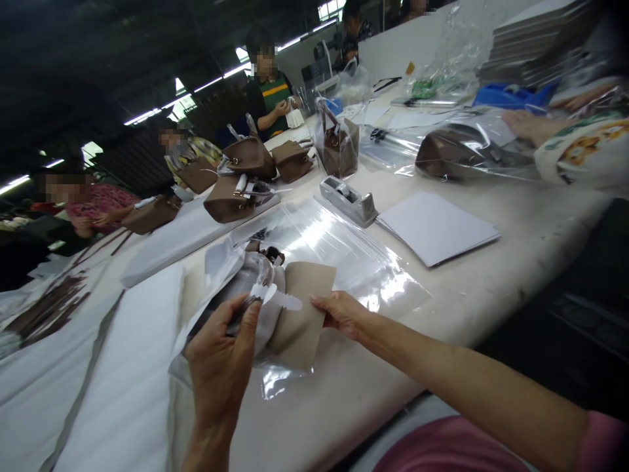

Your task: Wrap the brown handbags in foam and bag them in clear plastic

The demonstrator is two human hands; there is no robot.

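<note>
In front of me lies a taupe handbag (303, 314) with a pale grey wrapped part and dark handles at its top. My left hand (223, 357) is closed at the bag's near left side, thumb and fingers pinched by a white tag (265, 292). My right hand (341, 313) pinches the right edge of the bag's flat taupe panel between thumb and fingers. A second white tab (289, 301) lies across that panel. Clear plastic (280, 380) shows under the bag. The fingertips of my left hand are partly hidden.
Clear plastic bags (344, 252) lie beyond the handbag. A tape dispenser (348, 200) and white sheets (437, 226) are behind. White foam sheets (122, 373) lie left. More handbags (230, 196) stand farther back. At right, a co-worker's hand (528, 126) touches a plastic-wrapped handbag (447, 154).
</note>
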